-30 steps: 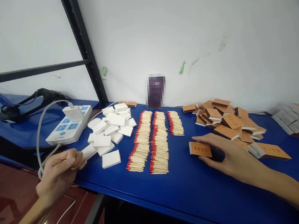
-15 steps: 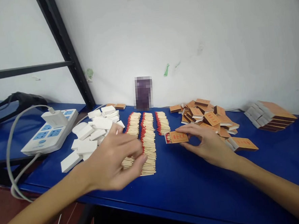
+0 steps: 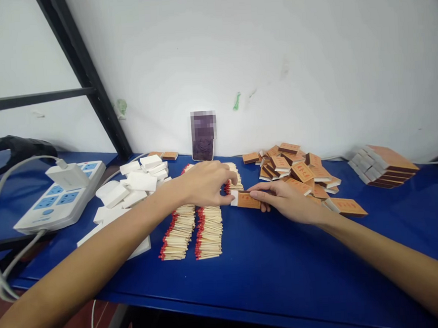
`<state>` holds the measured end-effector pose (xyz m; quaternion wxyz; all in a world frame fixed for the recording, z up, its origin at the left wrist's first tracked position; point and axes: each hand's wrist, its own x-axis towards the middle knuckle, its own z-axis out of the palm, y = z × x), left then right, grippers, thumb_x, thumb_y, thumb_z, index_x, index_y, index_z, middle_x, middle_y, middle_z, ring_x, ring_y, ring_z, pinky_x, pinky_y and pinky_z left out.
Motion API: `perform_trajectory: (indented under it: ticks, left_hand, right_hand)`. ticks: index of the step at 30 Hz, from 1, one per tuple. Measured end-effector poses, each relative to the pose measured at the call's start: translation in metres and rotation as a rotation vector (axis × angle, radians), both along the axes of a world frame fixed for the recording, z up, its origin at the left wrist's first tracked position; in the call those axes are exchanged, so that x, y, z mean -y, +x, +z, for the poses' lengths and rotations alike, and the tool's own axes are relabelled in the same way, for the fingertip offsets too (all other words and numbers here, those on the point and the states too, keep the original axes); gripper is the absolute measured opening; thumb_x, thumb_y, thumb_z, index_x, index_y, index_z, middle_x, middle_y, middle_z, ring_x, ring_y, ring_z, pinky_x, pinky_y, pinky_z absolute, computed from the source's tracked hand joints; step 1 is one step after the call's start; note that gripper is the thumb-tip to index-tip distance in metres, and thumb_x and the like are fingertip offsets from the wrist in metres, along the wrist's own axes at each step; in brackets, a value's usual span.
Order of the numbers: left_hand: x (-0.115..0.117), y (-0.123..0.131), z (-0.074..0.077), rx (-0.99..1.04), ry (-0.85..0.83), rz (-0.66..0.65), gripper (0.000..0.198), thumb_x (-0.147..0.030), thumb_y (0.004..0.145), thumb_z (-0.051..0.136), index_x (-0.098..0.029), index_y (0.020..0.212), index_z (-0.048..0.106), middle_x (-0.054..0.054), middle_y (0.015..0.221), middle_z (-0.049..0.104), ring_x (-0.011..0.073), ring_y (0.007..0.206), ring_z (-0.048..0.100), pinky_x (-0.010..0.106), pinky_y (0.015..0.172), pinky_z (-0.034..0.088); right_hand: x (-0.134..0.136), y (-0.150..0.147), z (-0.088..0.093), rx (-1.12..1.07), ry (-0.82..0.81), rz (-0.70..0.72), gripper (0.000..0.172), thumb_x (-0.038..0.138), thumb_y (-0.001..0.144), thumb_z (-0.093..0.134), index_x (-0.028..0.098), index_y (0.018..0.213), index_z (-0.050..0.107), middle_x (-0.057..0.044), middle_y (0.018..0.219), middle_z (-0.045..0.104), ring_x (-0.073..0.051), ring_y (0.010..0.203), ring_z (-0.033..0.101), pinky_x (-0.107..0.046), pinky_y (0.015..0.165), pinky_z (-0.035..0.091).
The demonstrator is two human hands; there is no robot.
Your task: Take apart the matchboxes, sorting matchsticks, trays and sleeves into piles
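An orange matchbox (image 3: pixel 249 200) with its white inner tray end (image 3: pixel 235 197) sticking out on the left is pinched between the thumb and fingers of my right hand (image 3: pixel 286 198). At that white end is the thumb of my left hand (image 3: pixel 209 183), whose curved fingers reach over the red-headed matches (image 3: pixel 235 175) with a gap between fingers and thumb. I see nothing held in it. Below my left hand, two long rows of matches (image 3: pixel 209 234) lie on the blue table (image 3: pixel 270 269); their upper part is partly hidden by the hand.
White trays (image 3: pixel 138 181) are heaped on the left, partly behind my left forearm. Orange matchboxes (image 3: pixel 303 171) are piled on the right, near a stacked block of matchboxes (image 3: pixel 384 166). A phone (image 3: pixel 203 140) leans against the wall. A power strip (image 3: pixel 60 198) with cables lies far left.
My left hand has moved right and away from me, from over the match rows to the matchbox's tray end. The matchbox has tilted; the match heads inside no longer show.
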<state>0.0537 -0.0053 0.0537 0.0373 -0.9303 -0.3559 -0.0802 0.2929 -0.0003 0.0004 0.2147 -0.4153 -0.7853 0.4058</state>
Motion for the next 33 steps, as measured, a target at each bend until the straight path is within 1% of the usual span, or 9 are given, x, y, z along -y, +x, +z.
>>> perform_trajectory:
  ticks: [5,10,14,17,23,26,28,30,33]
  left_hand:
    - [0.001,0.009,-0.014,-0.100,0.173,0.046,0.033,-0.046,0.077,0.070,-0.018,0.094,0.070,0.008,0.098,0.067,0.0242,0.091,0.058,0.035,0.075,0.040]
    - [-0.003,0.011,-0.025,-0.142,0.225,0.063,0.030,-0.043,0.078,0.073,-0.016,0.091,0.072,0.009,0.101,0.067,0.0263,0.097,0.054,0.035,0.076,0.040]
    - [-0.007,0.010,-0.027,-0.117,0.206,0.092,0.031,-0.044,0.075,0.075,-0.017,0.090,0.074,0.008,0.099,0.067,0.0269,0.098,0.052,0.036,0.077,0.040]
    - [-0.008,0.009,-0.027,-0.089,0.183,0.106,0.032,-0.045,0.074,0.076,-0.018,0.091,0.075,0.008,0.099,0.067,0.0268,0.098,0.052,0.035,0.076,0.039]
    - [-0.009,0.008,-0.030,-0.101,0.181,0.137,0.035,-0.047,0.075,0.075,-0.017,0.093,0.075,0.010,0.099,0.067,0.0278,0.099,0.051,0.036,0.076,0.039]
    - [-0.010,0.007,-0.034,-0.097,0.182,0.134,0.038,-0.049,0.075,0.074,-0.016,0.095,0.075,0.010,0.100,0.067,0.0278,0.098,0.051,0.036,0.077,0.039]
    - [-0.011,0.006,-0.035,-0.092,0.193,0.132,0.039,-0.049,0.074,0.074,-0.016,0.094,0.075,0.010,0.099,0.067,0.0282,0.097,0.051,0.036,0.076,0.039]
    - [-0.011,0.006,-0.035,-0.084,0.204,0.134,0.038,-0.049,0.074,0.074,-0.017,0.093,0.075,0.010,0.098,0.066,0.0286,0.097,0.051,0.037,0.075,0.039]
    - [-0.010,0.007,-0.034,-0.070,0.199,0.137,0.038,-0.049,0.074,0.074,-0.017,0.094,0.074,0.009,0.096,0.066,0.0283,0.096,0.051,0.037,0.076,0.039]
  right_hand:
    - [-0.010,-0.003,0.000,-0.029,-0.040,-0.021,0.049,0.059,0.090,0.052,0.015,0.107,0.064,0.001,0.065,0.060,-0.014,0.058,0.059,-0.029,0.059,0.047]
    - [-0.010,-0.006,0.004,0.079,0.007,-0.019,0.049,0.058,0.094,0.045,0.016,0.106,0.065,0.002,0.057,0.057,-0.015,0.054,0.058,-0.028,0.056,0.045]
    - [-0.008,-0.005,0.004,0.269,0.287,-0.057,0.046,0.053,0.085,0.063,0.017,0.114,0.067,-0.001,0.070,0.064,-0.017,0.061,0.061,-0.031,0.062,0.047]
    - [-0.010,-0.003,0.000,0.374,0.503,-0.018,0.042,0.042,0.081,0.069,0.016,0.114,0.069,-0.005,0.083,0.067,-0.020,0.071,0.063,-0.033,0.068,0.049]
    - [-0.015,0.012,0.001,0.531,0.663,0.047,0.035,0.031,0.086,0.061,0.016,0.117,0.067,-0.011,0.103,0.071,-0.024,0.089,0.067,-0.036,0.078,0.052]
    - [-0.013,0.024,0.014,0.619,0.733,0.022,0.031,0.029,0.085,0.058,0.017,0.111,0.070,-0.011,0.106,0.072,-0.026,0.095,0.068,-0.036,0.079,0.052]
    - [-0.009,0.034,0.030,0.647,0.747,-0.047,0.032,0.031,0.084,0.058,0.018,0.110,0.070,-0.011,0.102,0.073,-0.027,0.092,0.068,-0.036,0.075,0.051]
    - [-0.007,0.046,0.050,0.648,0.709,-0.186,0.038,0.040,0.084,0.059,0.019,0.114,0.070,-0.010,0.092,0.074,-0.027,0.084,0.068,-0.035,0.068,0.049]
    - [-0.010,0.067,0.077,0.642,0.638,-0.493,0.052,0.058,0.082,0.060,0.021,0.117,0.069,-0.008,0.077,0.072,-0.026,0.070,0.065,-0.035,0.061,0.043]
